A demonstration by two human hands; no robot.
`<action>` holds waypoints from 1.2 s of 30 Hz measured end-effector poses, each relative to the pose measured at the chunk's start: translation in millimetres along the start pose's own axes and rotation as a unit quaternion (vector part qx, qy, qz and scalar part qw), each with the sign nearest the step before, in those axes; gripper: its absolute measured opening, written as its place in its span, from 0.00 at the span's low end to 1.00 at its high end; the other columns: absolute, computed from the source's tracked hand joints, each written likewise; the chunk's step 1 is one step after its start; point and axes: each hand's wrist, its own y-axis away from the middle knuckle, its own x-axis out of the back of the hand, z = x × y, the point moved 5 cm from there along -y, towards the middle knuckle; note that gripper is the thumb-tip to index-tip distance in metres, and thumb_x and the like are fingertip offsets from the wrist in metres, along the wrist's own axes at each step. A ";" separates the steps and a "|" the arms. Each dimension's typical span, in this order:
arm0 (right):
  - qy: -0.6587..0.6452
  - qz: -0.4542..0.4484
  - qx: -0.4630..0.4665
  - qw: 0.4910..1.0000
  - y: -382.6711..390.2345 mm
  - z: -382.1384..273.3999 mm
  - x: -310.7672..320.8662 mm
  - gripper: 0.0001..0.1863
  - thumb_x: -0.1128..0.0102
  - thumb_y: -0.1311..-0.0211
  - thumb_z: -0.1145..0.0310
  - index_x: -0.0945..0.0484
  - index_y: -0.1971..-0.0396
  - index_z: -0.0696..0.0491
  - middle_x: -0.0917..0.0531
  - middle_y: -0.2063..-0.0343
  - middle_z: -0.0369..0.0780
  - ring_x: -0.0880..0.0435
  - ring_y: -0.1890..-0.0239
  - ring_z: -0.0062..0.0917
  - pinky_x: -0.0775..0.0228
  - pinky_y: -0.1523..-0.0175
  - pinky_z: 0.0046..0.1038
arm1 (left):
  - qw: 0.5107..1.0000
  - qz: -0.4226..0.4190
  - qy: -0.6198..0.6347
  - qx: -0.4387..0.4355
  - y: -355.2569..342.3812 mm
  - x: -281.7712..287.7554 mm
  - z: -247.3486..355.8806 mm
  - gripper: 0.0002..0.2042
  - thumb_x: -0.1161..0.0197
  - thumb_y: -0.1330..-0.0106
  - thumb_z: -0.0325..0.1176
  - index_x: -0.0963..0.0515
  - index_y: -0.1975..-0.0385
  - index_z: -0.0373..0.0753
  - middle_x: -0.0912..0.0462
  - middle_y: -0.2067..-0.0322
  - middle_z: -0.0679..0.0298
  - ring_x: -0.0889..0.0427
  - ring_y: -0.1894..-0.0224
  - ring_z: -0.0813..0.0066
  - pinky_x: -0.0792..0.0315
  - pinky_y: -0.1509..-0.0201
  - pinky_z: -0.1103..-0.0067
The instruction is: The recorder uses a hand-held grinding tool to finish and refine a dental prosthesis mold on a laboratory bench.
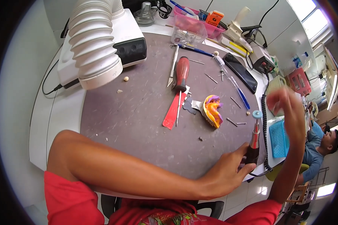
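My left hand (229, 167) reaches across my body and grips a dark handpiece tool (254, 142) at the table's right edge; the tool stands upright with a pale blue disc (257, 114) on its tip. My right hand (285, 103) is raised above the right edge of the table, blurred, and I cannot tell whether it holds anything. On the grey round work mat (139, 112) lies an orange and purple dental mould (213, 109) on a metal tray, a little left of the tool.
A red-handled screwdriver (181, 77), a red flat strip (174, 111) and a metal knife (172, 67) lie mid-mat. A white ribbed suction hose (95, 41) hangs at the back left. A black phone (241, 72), pink bin (199, 20) and blue basket (278, 138) sit right. Another person (321, 144) sits beyond.
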 end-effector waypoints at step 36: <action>0.056 -0.015 0.211 0.976 44.8 -35.8 -81.5 0.14 0.27 0.53 0.74 0.19 0.64 0.52 0.25 0.82 0.34 0.24 0.85 0.23 0.35 0.80 0.26 | 0.898 0.085 -0.421 -0.099 29.1 96.6 71.8 0.06 0.34 0.43 0.19 0.20 0.67 0.33 0.19 0.67 0.63 0.18 0.67 0.79 0.20 0.70 0.83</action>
